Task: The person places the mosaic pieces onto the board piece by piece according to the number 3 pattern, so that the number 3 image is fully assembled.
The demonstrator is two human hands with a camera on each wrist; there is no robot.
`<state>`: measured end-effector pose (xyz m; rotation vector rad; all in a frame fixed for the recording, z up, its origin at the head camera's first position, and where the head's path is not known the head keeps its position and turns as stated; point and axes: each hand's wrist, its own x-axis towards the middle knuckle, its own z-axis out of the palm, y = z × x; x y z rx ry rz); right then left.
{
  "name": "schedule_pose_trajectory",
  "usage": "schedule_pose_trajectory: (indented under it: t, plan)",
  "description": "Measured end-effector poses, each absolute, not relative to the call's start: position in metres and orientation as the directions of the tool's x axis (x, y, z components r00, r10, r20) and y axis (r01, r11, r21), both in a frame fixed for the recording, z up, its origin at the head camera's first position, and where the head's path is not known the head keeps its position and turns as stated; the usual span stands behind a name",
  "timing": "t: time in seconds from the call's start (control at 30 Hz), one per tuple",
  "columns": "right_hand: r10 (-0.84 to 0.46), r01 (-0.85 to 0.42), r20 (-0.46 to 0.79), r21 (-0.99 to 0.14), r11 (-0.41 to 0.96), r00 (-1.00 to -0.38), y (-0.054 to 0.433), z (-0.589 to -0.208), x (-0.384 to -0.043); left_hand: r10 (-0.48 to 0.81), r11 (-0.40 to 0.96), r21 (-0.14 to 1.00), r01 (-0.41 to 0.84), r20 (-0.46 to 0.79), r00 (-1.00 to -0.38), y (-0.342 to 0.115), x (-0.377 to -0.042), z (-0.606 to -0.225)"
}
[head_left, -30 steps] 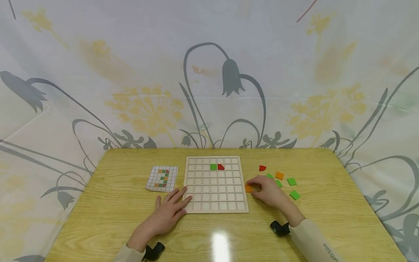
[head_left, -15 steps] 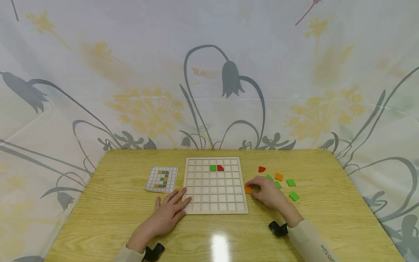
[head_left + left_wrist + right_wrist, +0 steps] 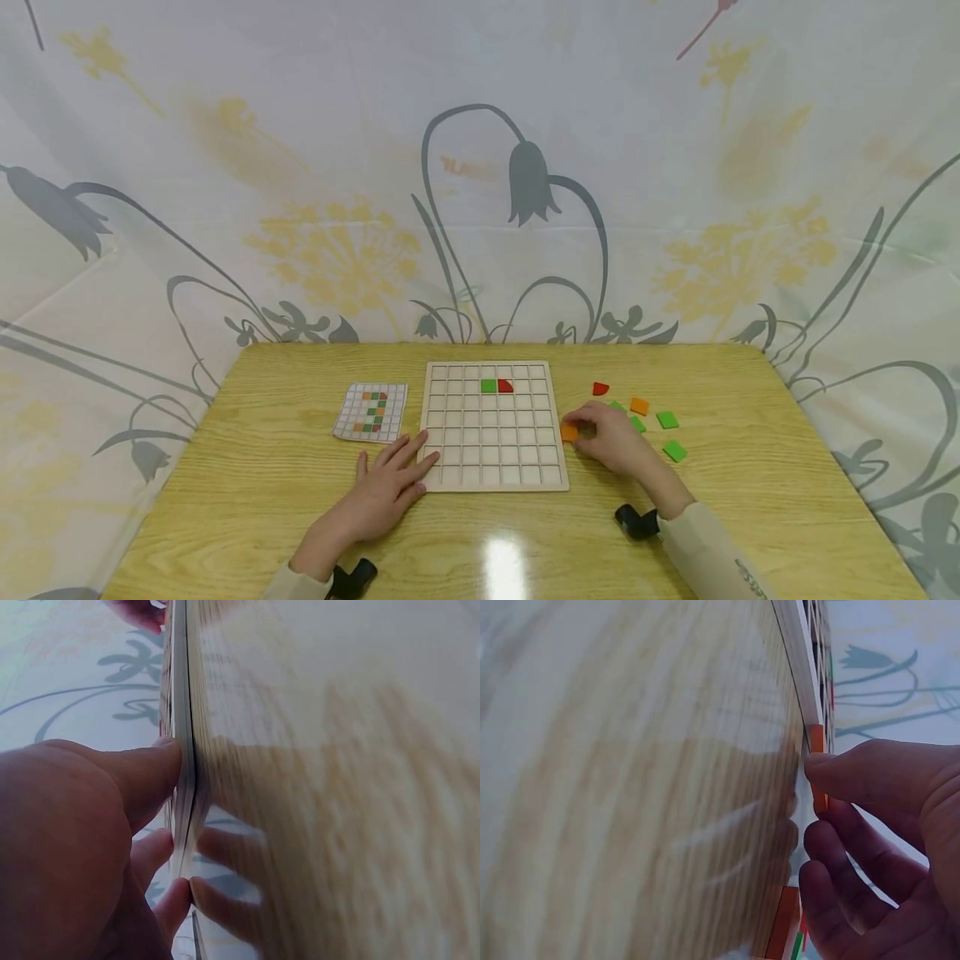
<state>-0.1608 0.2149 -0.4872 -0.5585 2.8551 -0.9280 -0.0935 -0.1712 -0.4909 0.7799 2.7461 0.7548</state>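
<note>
A pale wooden board (image 3: 491, 456) with a grid of square cells lies mid-table. In its second row sit a green square tile (image 3: 489, 386) and, right beside it, a red quarter-round tile (image 3: 506, 387). My left hand (image 3: 384, 492) has its fingers spread on the board's left edge, the thumb along its side in the left wrist view. At the right edge my right hand (image 3: 615, 437) pinches an orange square tile (image 3: 817, 740) between thumb and fingers. The tile's end reaches the board's rim in the right wrist view.
Left of the board lies a paper card (image 3: 347, 421) printed with a coloured grid pattern. Beyond my right hand are another red quarter-round tile (image 3: 601, 388), another orange tile (image 3: 639, 406) and several green tiles (image 3: 667, 420). A patterned curtain (image 3: 480, 208) stands behind the table.
The head view has shifted very slightly, so the board sits a touch lower in it. Both hands stay in nearly the same places, the right one still pinching the orange tile.
</note>
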Motion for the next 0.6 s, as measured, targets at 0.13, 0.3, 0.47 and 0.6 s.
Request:
schedule_pose_trajectory:
  t: [0.13, 0.3, 0.47, 0.6]
  plan:
    - [-0.367, -0.322, 0.048, -0.595, 0.737, -0.929, 0.214, -0.486, -0.166, 0.532, 0.733, 0.523, 0.436, -0.041, -0.846, -0.171, -0.094, -0.491]
    - [-0.363, -0.326, 0.064, -0.599, 0.731, -0.93, 0.21, -0.485, -0.171, 0.529, 0.737, 0.515, 0.437, -0.038, -0.848, -0.171, -0.094, -0.492]
    - [-0.362, -0.329, 0.074, -0.611, 0.72, -0.929, 0.204, -0.483, -0.175, 0.533, 0.737, 0.513, 0.44, -0.041, -0.845, -0.171, -0.094, -0.492]
    - [-0.367, -0.339, 0.089, -0.624, 0.704, -0.926, 0.197, -0.481, -0.18, 0.534, 0.738, 0.511, 0.441, -0.042, -0.845, -0.171, -0.094, -0.492]
